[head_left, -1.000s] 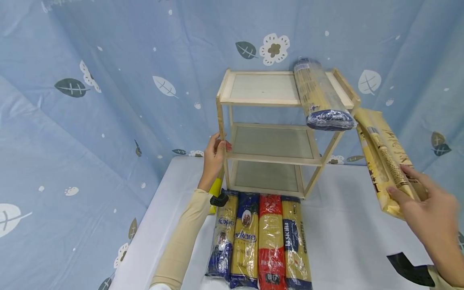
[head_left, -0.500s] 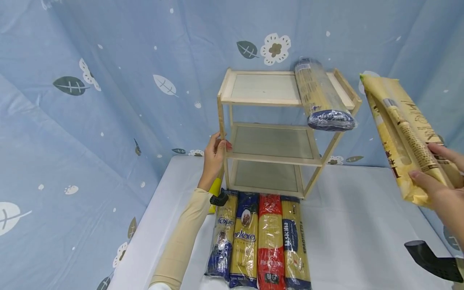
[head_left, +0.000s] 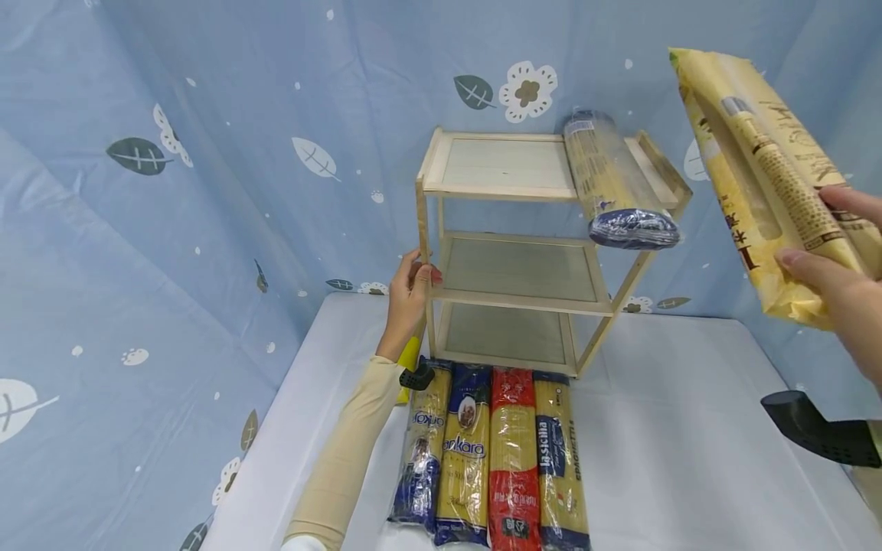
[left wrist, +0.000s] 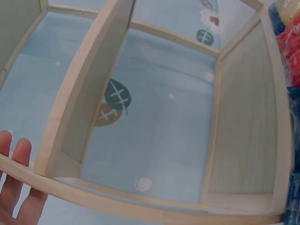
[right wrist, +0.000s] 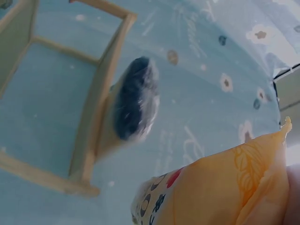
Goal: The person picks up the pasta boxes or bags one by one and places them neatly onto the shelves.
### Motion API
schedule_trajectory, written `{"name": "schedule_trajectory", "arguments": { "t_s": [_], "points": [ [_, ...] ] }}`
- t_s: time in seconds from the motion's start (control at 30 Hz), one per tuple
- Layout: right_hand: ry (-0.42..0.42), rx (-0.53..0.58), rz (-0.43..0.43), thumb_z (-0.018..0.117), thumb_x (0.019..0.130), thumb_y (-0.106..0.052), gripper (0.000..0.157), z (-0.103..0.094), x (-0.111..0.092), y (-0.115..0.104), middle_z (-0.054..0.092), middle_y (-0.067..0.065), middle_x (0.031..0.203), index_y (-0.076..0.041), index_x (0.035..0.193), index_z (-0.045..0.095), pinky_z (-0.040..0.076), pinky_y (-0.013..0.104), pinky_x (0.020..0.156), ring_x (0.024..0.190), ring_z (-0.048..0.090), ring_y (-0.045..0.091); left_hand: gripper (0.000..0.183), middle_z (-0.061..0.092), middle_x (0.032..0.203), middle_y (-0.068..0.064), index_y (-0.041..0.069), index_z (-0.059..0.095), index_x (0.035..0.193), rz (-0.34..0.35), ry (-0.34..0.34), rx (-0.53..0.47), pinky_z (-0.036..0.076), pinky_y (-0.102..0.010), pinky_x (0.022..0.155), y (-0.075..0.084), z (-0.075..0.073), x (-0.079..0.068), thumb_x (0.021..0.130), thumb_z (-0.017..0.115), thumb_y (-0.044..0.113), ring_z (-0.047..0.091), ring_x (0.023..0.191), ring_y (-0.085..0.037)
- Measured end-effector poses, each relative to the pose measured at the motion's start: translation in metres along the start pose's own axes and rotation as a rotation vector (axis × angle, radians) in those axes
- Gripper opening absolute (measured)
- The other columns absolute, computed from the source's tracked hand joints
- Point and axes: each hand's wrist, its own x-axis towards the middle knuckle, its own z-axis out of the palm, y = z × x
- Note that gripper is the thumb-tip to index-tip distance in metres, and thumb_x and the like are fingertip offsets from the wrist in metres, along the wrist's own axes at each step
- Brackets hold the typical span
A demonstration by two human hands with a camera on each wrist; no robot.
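Note:
My left hand [head_left: 408, 298] grips the front left post of a three-tier wooden shelf rack [head_left: 506, 167], and its fingertips [left wrist: 21, 150] show past the post in the left wrist view. At the upper right, my right hand [head_left: 850, 287] pinches a yellow noodle packet [head_left: 761, 191] by its lower end, thumb on one side and finger on the other. The packet is tilted in the air, right of the rack and apart from it. On the rack's top tier lies a clear pack of spaghetti [head_left: 609, 172] with a blue end that overhangs the front edge.
Several spaghetti packs lie side by side before the rack on the white table [head_left: 661, 436], among them a red one [head_left: 514, 459] and a blue-labelled one [head_left: 561, 459]. Something yellow [head_left: 408, 360] is partly hidden behind the left wrist. A patterned blue curtain [head_left: 207, 229] hangs behind.
My right hand has carried the noodle packet from beside the rack's right side to the right, then up above the top tier's height. The left hand stays on the post.

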Motion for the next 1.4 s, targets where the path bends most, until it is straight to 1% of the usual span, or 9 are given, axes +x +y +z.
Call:
{"name": "schedule_trajectory", "arguments": {
  "t_s": [0.17,0.33,0.43,0.57,0.9,1.0,1.13,1.23,1.4],
  "points": [
    [0.021,0.008,-0.017,0.065,0.089,-0.01,0.062,0.01,0.019,-0.02,0.042,0.003,0.136,-0.04,0.139,0.045,0.042,0.006,0.048,0.081,0.046,-0.001,0.03,0.061,0.092,-0.028,-0.01,0.046,0.128,-0.014,-0.004,0.003,0.047,-0.045,0.087,0.001,-0.001,0.0,0.1,0.04,-0.002,0.061,0.085,-0.04],
    [-0.016,-0.078,-0.079,0.069,0.087,-0.018,0.061,0.021,0.03,-0.045,0.04,0.006,0.142,-0.042,0.138,0.044,0.045,0.012,0.044,0.088,0.053,0.018,0.03,0.061,0.093,-0.028,-0.008,0.046,0.128,-0.017,-0.01,-0.008,0.048,-0.045,0.085,0.0,-0.001,-0.001,0.1,0.039,-0.001,0.061,0.086,-0.039],
    [-0.014,-0.15,-0.13,0.069,0.086,-0.024,0.059,0.027,0.032,-0.06,0.042,0.01,0.143,-0.042,0.136,0.046,0.044,0.017,0.04,0.079,0.055,0.018,0.029,0.061,0.094,-0.027,-0.007,0.046,0.128,-0.014,-0.016,-0.018,0.048,-0.045,0.085,-0.001,-0.001,-0.001,0.101,0.04,0.0,0.061,0.086,-0.039],
    [-0.023,-0.158,-0.214,0.071,0.084,-0.022,0.053,0.037,0.034,-0.079,0.048,0.015,0.137,-0.033,0.133,0.055,0.042,0.016,0.04,0.072,0.053,0.012,0.029,0.061,0.094,-0.027,-0.006,0.046,0.129,-0.012,-0.02,-0.017,0.049,-0.045,0.084,-0.002,-0.002,-0.001,0.101,0.04,0.002,0.062,0.086,-0.038],
    [-0.17,-0.155,-0.262,0.068,0.086,-0.019,0.051,0.063,0.036,-0.122,0.05,0.017,0.134,-0.016,0.135,0.055,0.041,0.018,0.045,0.094,0.052,0.027,0.029,0.061,0.093,-0.027,-0.007,0.047,0.128,-0.008,-0.017,-0.006,0.05,-0.046,0.083,-0.001,-0.001,-0.001,0.1,0.04,-0.001,0.062,0.085,-0.039],
    [-0.202,-0.184,-0.275,0.066,0.086,-0.018,0.051,0.067,0.036,-0.129,0.052,0.018,0.132,-0.015,0.136,0.054,0.04,0.021,0.044,0.088,0.054,0.027,0.03,0.062,0.093,-0.026,-0.008,0.047,0.128,-0.003,-0.019,0.007,0.05,-0.045,0.083,0.0,-0.001,0.0,0.099,0.041,-0.003,0.063,0.085,-0.038],
    [-0.225,-0.203,-0.282,0.066,0.086,-0.016,0.05,0.073,0.037,-0.137,0.056,0.021,0.126,-0.015,0.135,0.055,0.035,0.023,0.039,0.057,0.051,0.017,0.03,0.062,0.092,-0.026,-0.008,0.047,0.128,0.007,-0.019,0.014,0.05,-0.045,0.083,0.002,-0.002,0.0,0.099,0.041,-0.004,0.063,0.084,-0.037],
    [-0.248,-0.21,-0.28,0.065,0.085,-0.014,0.05,0.077,0.04,-0.143,0.057,0.022,0.125,-0.014,0.135,0.055,0.032,0.025,0.039,0.057,0.05,0.018,0.03,0.062,0.092,-0.025,-0.007,0.047,0.128,0.012,-0.011,0.011,0.05,-0.045,0.082,0.002,-0.003,0.0,0.099,0.041,-0.004,0.063,0.083,-0.037],
    [-0.294,-0.241,-0.281,0.063,0.085,-0.013,0.051,0.087,0.047,-0.152,0.055,0.022,0.128,-0.01,0.135,0.054,0.037,0.031,0.048,0.088,0.053,0.032,0.03,0.062,0.092,-0.025,-0.006,0.048,0.127,0.0,-0.012,0.012,0.05,-0.045,0.081,0.001,-0.002,-0.001,0.098,0.041,-0.005,0.063,0.084,-0.037]
  ]
}}
